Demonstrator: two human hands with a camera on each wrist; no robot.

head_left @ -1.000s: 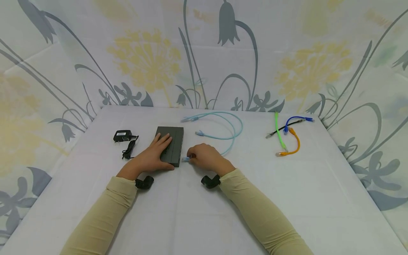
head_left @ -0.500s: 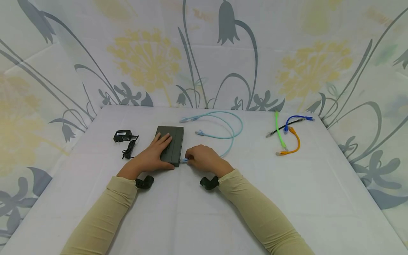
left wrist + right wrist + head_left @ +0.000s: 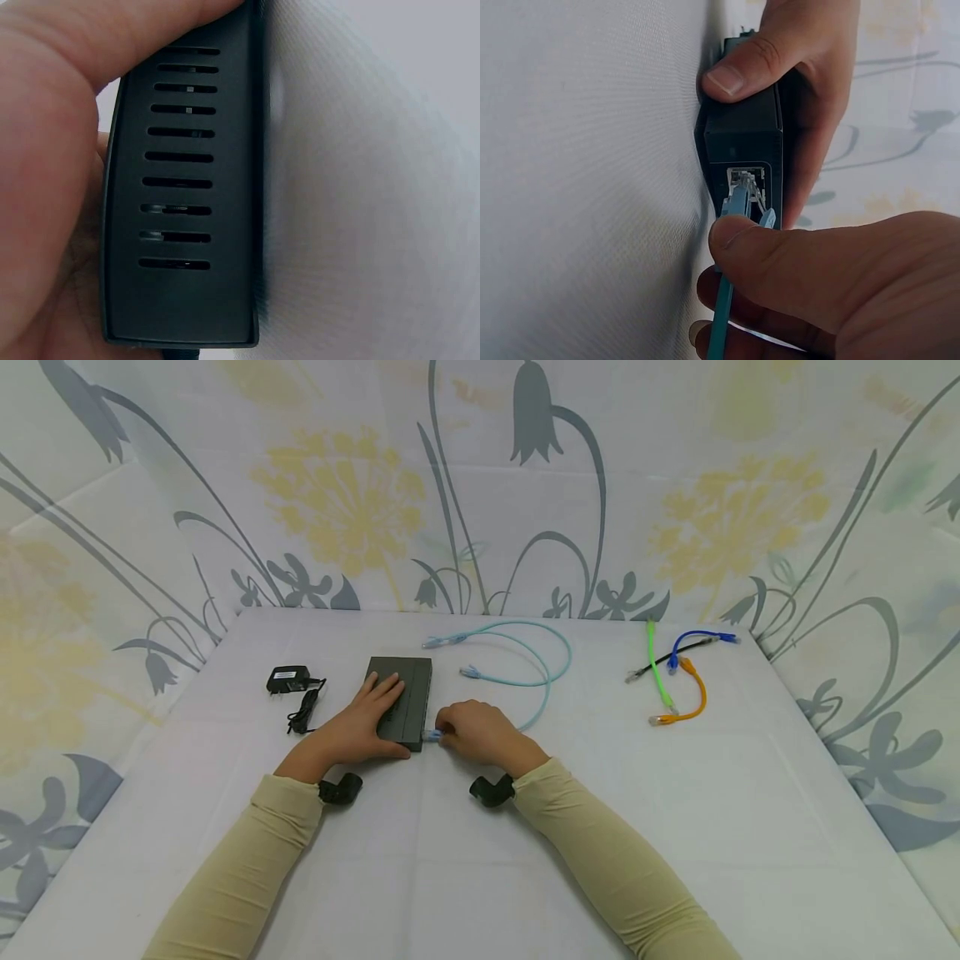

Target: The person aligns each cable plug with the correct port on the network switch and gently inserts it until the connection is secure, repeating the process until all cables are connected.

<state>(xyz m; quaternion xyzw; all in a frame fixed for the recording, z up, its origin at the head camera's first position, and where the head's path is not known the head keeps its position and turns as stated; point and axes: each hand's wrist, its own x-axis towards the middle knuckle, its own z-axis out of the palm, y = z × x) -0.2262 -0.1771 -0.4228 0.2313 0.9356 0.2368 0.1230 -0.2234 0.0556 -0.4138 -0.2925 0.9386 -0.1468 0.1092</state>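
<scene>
My left hand (image 3: 348,727) rests on a dark grey network switch (image 3: 416,689), fingers spread flat over the top and thumb along the near end. In the left wrist view that thumb lies above the vented side of the switch (image 3: 180,300). My right hand (image 3: 483,731) pinches the plug of a light blue Ethernet cable (image 3: 551,672) between thumb and fingers. In the right wrist view, the clear tip of the plug (image 3: 739,196) is right at the port opening (image 3: 759,176) in the end of the switch. The ring and little fingers of my left hand are partly hidden.
A black power adapter (image 3: 288,679) with a bundled cord (image 3: 303,714) lies left of the switch. A second light blue plug (image 3: 435,642) and another (image 3: 470,673) lie behind my right hand. Green (image 3: 656,668), blue (image 3: 701,634), black (image 3: 675,659) and orange (image 3: 701,697) patch cables lie at the far right.
My right hand has moved slightly left, bringing the plug from just beside the switch up against its right side. My left hand and the switch stay in place.
</scene>
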